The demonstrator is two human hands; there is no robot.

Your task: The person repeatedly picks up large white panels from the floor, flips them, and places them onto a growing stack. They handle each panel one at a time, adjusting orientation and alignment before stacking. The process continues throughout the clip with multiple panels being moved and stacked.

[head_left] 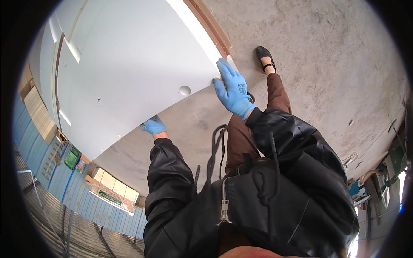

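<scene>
A large smooth white panel (142,56) fills the upper left, with a round recess (185,90) near its close edge. My left hand (155,126), in a blue glove, is closed on that edge, its fingers partly hidden under the board. Further right, at the panel's near right corner, my right hand (233,89) wears the same kind of glove. Its thumb lies by the close edge and its fingers reach along the end, gripping the corner.
Brown wooden strips (211,26) run beside the panel's right end. My shoe (265,59) stands on the concrete floor (318,51). At the left are blue corrugated wall sheeting (86,193) and a green container (72,158). Assorted gear lies at the far right.
</scene>
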